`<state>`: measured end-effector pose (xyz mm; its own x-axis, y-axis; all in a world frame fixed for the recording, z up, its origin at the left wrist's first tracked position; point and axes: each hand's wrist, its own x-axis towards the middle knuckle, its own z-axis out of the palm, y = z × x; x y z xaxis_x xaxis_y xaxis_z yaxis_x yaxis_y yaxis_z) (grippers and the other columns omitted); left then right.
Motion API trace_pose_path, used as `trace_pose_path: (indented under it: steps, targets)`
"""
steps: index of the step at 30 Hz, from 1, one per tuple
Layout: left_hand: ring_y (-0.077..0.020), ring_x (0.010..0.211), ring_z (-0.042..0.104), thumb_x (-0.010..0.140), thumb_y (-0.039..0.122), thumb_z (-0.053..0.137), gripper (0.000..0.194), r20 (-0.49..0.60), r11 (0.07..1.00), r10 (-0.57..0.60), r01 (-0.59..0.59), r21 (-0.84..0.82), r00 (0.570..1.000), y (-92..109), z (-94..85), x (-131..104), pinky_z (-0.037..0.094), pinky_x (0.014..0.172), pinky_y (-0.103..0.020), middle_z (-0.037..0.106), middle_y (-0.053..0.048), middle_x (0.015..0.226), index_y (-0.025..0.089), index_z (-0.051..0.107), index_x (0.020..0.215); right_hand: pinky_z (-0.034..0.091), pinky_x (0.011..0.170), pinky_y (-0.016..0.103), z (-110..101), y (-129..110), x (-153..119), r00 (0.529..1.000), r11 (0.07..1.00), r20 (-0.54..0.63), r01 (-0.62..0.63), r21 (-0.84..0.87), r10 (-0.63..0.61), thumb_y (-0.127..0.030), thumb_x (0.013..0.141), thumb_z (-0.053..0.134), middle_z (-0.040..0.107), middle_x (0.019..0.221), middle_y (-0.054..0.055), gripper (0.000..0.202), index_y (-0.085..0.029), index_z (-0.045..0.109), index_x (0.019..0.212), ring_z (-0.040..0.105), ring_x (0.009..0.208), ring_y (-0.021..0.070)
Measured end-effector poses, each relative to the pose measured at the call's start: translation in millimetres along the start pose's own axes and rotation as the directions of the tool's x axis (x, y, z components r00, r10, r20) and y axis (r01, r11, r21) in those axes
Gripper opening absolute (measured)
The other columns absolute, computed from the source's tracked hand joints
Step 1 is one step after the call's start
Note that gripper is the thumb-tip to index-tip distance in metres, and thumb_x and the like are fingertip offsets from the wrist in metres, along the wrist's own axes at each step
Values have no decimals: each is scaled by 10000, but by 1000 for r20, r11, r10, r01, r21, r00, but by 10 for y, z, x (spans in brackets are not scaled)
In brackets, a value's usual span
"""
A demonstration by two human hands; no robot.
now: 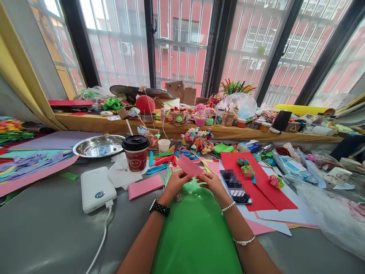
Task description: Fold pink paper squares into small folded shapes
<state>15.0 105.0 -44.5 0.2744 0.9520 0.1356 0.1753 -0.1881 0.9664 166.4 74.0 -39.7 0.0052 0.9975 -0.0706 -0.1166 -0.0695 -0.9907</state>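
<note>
From where I stand, the pink paper [189, 166] sits up between the two hands, rising just beyond the fingertips and tilted. The left hand [177, 183] pinches its lower left edge; the right hand [213, 185] pinches near its lower right corner, fingers curled. Which fingers press from behind I can't tell, since the sheet and the knuckles cover them. Beyond the grip, coloured strips [162, 161] are partly hidden by the paper. Left of the grip lies a pink stack [146, 187], with a lidded cup [136, 156] past it. To the right is a phone [235, 188], its screen partly blurred into blocks. A small patterned piece [178, 197] just below the left hand is too small to make out. On the near side spreads a glossy green cover [196, 232], cut off at the bottom like both forearms.
</note>
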Motion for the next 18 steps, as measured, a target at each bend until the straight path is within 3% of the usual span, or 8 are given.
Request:
trace_pose_path:
  steps: [4, 7, 9, 12, 18]
  targets:
    - [-161, 629, 572, 617, 383, 564, 287, -1, 999, 27, -27, -26, 1000, 21, 8, -10, 433, 579, -255, 631, -61, 652, 104, 600, 675, 408, 562, 203, 30, 15, -12, 999, 999, 29, -42, 24, 41, -363, 570, 627, 632, 751, 37, 219, -164, 626, 661, 567, 680, 119]
    - [-157, 632, 575, 608, 382, 570, 286, -31, 995, 31, -34, -90, 999, 64, 8, -26, 438, 579, -249, 635, -51, 667, 110, 606, 688, 409, 572, 207, 73, 8, -35, 991, 998, 121, -55, 6, 54, -371, 589, 612, 631, 798, 43, 243, -166, 630, 716, 566, 687, 119]
    - [-154, 630, 579, 602, 387, 576, 305, -53, 986, 16, -24, -162, 998, 85, 4, -33, 447, 600, -257, 639, -51, 682, 108, 607, 722, 408, 563, 214, 80, -10, -46, 988, 998, 152, -5, -57, 14, -384, 601, 600, 629, 785, 45, 255, -159, 626, 717, 564, 659, 119]
    - [-152, 621, 585, 586, 381, 597, 331, -44, 967, -32, 20, -256, 998, 93, -3, -34, 458, 625, -271, 639, -51, 667, 100, 602, 760, 405, 536, 222, 50, -33, -39, 990, 977, 95, 123, -173, -107, -411, 618, 576, 624, 710, 39, 271, -151, 612, 683, 556, 613, 124]
    - [-120, 578, 560, 568, 329, 630, 277, -31, 960, -24, 14, -280, 999, 89, -4, -30, 459, 593, -246, 617, -24, 635, 106, 596, 727, 413, 507, 244, -4, 7, 7, 971, 925, 87, 238, -297, -223, -408, 633, 557, 585, 556, 15, 257, -153, 590, 627, 541, 538, 137]
